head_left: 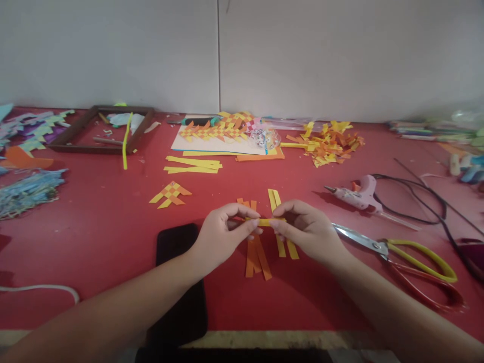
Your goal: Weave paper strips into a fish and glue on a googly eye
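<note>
Between my two hands a short yellow paper strip (266, 222) is stretched sideways above the red table. My left hand (227, 232) pinches its left end between thumb and fingers. The right end is pinched the same way by my right hand (306, 227). Below the strip lie several orange paper strips (257, 257), their middle partly covered by my fingers. A few yellow paper strips (282, 247) lie beside them, under my right hand. To the left rests a small woven paper fish (171, 194) in yellow and orange.
A black phone (181, 302) lies by my left forearm. Scissors (381, 249) and a pink glue gun (359, 194) with its cord are at the right. Farther back are yellow strips (192, 165), a woven band (212, 132), paper scraps (333, 143) and a wooden frame (68, 136).
</note>
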`<state>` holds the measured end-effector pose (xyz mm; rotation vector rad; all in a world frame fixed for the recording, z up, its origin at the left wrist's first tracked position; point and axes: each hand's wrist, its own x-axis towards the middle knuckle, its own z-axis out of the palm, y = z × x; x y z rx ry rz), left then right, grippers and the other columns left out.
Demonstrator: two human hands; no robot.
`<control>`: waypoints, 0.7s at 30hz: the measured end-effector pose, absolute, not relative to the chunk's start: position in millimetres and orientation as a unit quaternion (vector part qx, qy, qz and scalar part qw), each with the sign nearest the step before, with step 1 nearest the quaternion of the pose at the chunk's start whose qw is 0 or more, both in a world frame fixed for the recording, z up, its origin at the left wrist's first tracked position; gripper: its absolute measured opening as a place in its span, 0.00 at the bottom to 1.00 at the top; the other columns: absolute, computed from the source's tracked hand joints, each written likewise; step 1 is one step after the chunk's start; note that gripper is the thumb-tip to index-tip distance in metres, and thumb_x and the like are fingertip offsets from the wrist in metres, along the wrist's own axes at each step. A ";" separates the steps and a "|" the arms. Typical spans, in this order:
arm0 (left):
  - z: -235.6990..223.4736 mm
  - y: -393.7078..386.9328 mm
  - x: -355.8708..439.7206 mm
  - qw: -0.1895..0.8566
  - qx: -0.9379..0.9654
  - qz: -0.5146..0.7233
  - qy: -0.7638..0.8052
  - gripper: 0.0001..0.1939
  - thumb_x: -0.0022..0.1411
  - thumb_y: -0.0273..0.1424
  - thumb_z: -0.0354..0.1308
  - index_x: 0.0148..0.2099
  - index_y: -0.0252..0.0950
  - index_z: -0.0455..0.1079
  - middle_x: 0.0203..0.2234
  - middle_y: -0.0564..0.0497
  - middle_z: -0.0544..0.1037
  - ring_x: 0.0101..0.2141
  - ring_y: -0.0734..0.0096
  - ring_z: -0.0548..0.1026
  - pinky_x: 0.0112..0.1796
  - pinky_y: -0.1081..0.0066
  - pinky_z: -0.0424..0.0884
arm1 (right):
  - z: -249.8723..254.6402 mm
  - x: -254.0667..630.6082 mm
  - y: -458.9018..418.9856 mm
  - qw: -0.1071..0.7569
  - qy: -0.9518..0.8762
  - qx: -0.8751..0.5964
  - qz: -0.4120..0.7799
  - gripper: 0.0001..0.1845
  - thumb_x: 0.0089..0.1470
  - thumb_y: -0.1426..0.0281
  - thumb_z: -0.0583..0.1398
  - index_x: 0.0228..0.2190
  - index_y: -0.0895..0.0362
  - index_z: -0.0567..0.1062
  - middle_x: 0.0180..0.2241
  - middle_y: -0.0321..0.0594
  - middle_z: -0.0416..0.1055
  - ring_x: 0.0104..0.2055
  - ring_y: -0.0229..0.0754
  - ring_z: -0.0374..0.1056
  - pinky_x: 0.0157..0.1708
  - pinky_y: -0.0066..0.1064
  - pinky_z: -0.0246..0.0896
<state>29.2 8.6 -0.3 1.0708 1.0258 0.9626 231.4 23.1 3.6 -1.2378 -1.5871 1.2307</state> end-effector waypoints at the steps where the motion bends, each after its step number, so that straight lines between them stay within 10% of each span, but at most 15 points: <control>1: -0.1 8.5 29.2 0.632 0.466 0.424 0.451 0.10 0.59 0.35 0.66 0.38 0.34 0.74 0.31 0.49 0.80 0.33 0.67 0.82 0.35 0.71 0.78 | 3.6 231.8 22.9 0.383 -0.611 -0.481 0.498 0.18 0.49 0.56 0.68 0.32 0.56 0.72 0.23 0.34 0.69 0.21 0.34 0.67 0.21 0.26 0.66; 21: -3.1 11.8 29.3 0.620 0.419 0.474 0.464 0.15 0.52 0.35 0.71 0.39 0.35 0.72 0.30 0.53 0.78 0.30 0.73 0.78 0.33 0.73 0.77 | 5.0 231.4 23.2 0.410 -0.582 -0.475 0.518 0.17 0.50 0.57 0.68 0.29 0.56 0.71 0.21 0.34 0.71 0.22 0.35 0.70 0.25 0.28 0.71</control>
